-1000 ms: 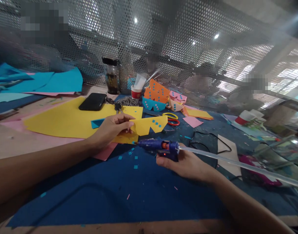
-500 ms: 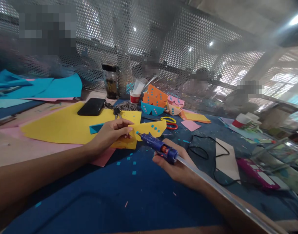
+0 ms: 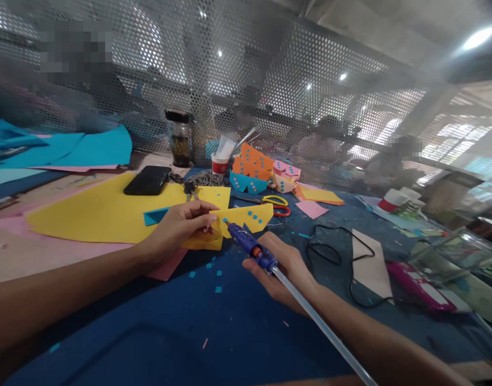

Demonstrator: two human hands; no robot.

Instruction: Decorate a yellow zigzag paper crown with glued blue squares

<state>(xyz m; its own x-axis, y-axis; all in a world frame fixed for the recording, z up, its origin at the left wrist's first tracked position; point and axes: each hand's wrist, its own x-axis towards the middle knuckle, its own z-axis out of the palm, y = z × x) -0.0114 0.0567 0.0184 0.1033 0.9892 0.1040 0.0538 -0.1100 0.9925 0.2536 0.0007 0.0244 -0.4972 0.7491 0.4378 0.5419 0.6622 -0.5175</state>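
My left hand [image 3: 181, 228] pinches the left end of a folded yellow paper piece [image 3: 248, 217] dotted with small blue squares, holding it just above the table. A blue glue gun [image 3: 251, 247] lies in my right hand [image 3: 288, 268], fingers wrapped round its grip. The gun's nozzle touches the yellow piece near my left fingertips. A long clear glue stick [image 3: 322, 329] runs back from the gun over my right forearm.
A large yellow sheet [image 3: 93, 209] with a black phone [image 3: 147, 180] lies at left. Scissors [image 3: 276, 203], orange and blue paper crafts [image 3: 251, 169], a red cup [image 3: 219, 163], a dark jar [image 3: 180, 138] and a black cable [image 3: 334, 249] lie beyond. A perforated metal screen [image 3: 310, 96] stands behind.
The glue gun has swung from lying level below the yellow piece to pointing up-left, its nozzle now on the paper. My left hand has kept its hold.
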